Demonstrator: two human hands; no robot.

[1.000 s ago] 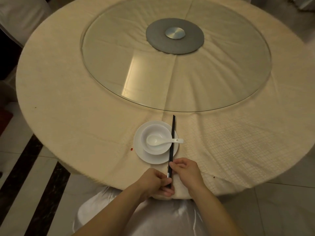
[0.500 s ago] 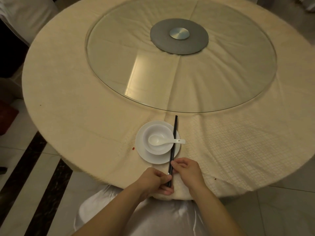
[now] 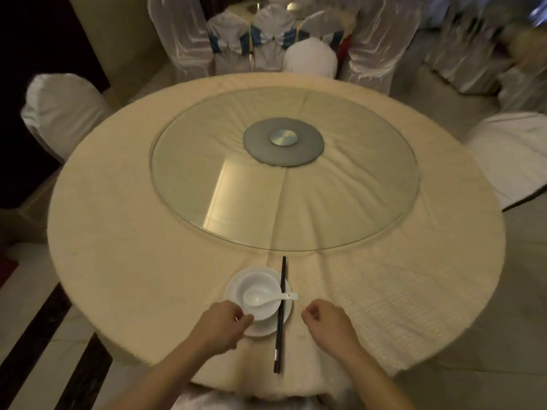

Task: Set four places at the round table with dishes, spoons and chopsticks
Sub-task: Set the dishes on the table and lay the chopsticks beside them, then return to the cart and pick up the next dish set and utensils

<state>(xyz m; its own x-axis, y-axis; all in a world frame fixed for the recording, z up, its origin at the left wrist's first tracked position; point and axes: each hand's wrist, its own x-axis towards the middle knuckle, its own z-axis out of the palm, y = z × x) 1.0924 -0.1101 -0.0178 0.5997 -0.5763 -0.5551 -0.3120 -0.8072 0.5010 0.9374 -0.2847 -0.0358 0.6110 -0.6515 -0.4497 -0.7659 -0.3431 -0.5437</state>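
One place is laid at the near edge of the round table (image 3: 133, 232). A white plate (image 3: 231, 287) carries a white bowl (image 3: 264, 279) with a white spoon (image 3: 258, 298) lying in it, handle to the right. Black chopsticks (image 3: 280, 315) lie across the plate's right rim, pointing away from me, with nothing touching them. My left hand (image 3: 220, 325) hovers over the plate's near-left rim, fingers loosely curled, with nothing held. To the right of the chopsticks, my right hand (image 3: 325, 322) is loosely curled above the cloth and holds nothing.
A glass turntable (image 3: 340, 202) with a grey hub (image 3: 283, 142) fills the table's middle. White-covered chairs stand at the left (image 3: 62, 110), far side (image 3: 309, 56) and right (image 3: 512, 155). More covered chairs crowd the room behind. A small red stain marks the cloth by my left hand.
Both hands have let go of the chopsticks and moved apart, left toward the plate, right to the right. The view has lifted, and now shows the whole table and chairs.
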